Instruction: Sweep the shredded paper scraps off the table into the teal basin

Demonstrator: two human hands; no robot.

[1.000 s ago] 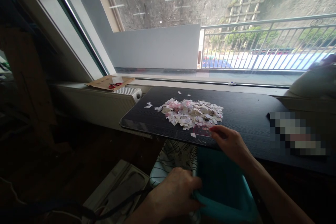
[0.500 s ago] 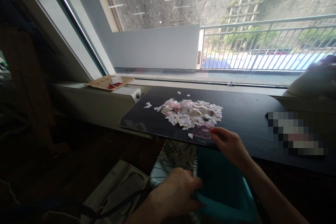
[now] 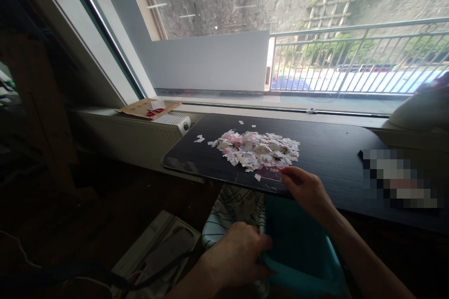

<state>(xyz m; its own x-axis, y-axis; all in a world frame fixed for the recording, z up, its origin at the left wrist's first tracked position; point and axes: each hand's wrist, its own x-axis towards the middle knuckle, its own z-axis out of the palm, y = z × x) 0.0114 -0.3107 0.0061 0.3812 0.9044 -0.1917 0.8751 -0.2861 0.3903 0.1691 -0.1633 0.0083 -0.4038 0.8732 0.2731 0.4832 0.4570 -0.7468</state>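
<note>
While L grip (image 3: 238,250) clamps teal bin rim (image 3: 298,274), R grip (image 3: 306,188) pinches pinkish sheet (image 3: 269,174) w/ scraps (image 3: 259,148) just beyond.

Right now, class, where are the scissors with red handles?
In the head view, the scissors lie left of centre, on the brown sheet by the radiator, left of the paper scraps on the black table.

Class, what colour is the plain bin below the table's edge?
The bin is teal, a blue-green; the head view shows it best.
</note>
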